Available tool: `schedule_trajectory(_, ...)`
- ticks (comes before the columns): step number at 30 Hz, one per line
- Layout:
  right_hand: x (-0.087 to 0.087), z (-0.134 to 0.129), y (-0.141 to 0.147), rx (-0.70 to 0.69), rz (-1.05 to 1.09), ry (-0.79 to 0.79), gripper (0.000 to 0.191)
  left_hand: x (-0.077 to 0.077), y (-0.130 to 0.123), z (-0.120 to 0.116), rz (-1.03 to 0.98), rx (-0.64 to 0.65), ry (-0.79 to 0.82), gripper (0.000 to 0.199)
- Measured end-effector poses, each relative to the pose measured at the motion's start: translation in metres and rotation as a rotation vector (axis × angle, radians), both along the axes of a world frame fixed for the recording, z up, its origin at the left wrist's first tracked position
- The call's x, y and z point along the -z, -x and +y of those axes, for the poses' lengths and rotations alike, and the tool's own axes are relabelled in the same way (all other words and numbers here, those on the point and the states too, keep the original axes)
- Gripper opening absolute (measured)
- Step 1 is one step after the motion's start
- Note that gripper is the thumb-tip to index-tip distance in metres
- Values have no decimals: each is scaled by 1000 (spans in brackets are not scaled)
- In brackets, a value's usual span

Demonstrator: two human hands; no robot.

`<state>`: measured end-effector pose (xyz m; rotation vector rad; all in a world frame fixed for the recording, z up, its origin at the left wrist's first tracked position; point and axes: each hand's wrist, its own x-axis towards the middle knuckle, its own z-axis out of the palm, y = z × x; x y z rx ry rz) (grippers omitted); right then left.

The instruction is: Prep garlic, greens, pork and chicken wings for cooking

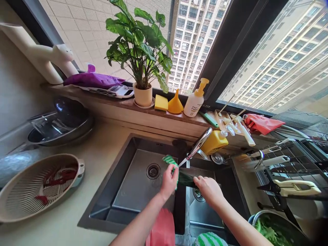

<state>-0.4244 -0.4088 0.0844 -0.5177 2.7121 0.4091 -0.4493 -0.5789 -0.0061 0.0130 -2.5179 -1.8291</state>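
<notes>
Head view: two bare forearms reached over a steel double sink (pixel 102 184), the hands meeting above its middle.
Left grip: closed; the left hand (pixel 167 182) pressed a green-striped cloth (pixel 169 160) onto one end of a dark green vegetable (pixel 186 179).
Right grip: closed; the right hand (pixel 207 193) curled over the vegetable's other end.
Vegetable: lay level between the hands, just below the faucet (pixel 198 145), over the sink's divider; its exact kind was hard to tell.
Desk (pixel 89 153), 9 o'clock: a slotted basket (pixel 38 188) held red strips.
Desk, 10 o'clock: a steel bowl (pixel 61 123) sat by the wall.
Sill (pixel 120 102), 12 o'clock: a potted plant (pixel 139 44), a yellow sponge (pixel 161 102), a yellow funnel (pixel 175 104) and a pump bottle (pixel 194 99) stood in a row.
Behind sink, 1 o'clock: a yellow bottle (pixel 211 143) lay tilted.
Right, 4 o'clock: a steel pot (pixel 271 229) held greens.
</notes>
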Motion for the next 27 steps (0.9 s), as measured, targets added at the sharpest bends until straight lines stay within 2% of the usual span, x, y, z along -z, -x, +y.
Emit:
schedule_trajectory(2, 0, -7, 3, -80, 15, 20, 24, -4, -6, 15, 30, 147, 54, 23)
schedule_trajectory(5, -1, -13, 2, -195, 61, 50, 20, -7, -3, 27, 14, 274, 350, 24)
schedule_trajectory(7, -2, -11, 0, -207, 108, 47, 17, -8, 4, 27, -11, 281, 476, 26)
schedule_trajectory(12, -10, 7, -9, -222, 247, 26, 18, 0, 22, 14, -47, 221, 493, 26)
schedule_trajectory(16, -17, 31, -22, -245, 358, 17, 29, 21, 37, -5, -106, 114, 399, 19)
schedule_trajectory(18, -17, 45, -30, -204, 376, 55, 32, 34, 43, -17, -138, 46, 306, 15)
schedule_trajectory(21, -8, 61, -40, -11, 307, 179, 30, 49, 44, -27, -173, -75, 119, 18)
schedule_trajectory(23, -1, 63, -44, 157, 242, 300, 29, 54, 40, -26, -181, -150, -26, 22)
schedule_trajectory(25, 2, 58, -48, 275, 166, 428, 30, 53, 35, -20, -177, -188, -170, 22)
schedule_trajectory(27, -3, 49, -52, 358, 58, 528, 26, 46, 31, -14, -172, -185, -300, 22)
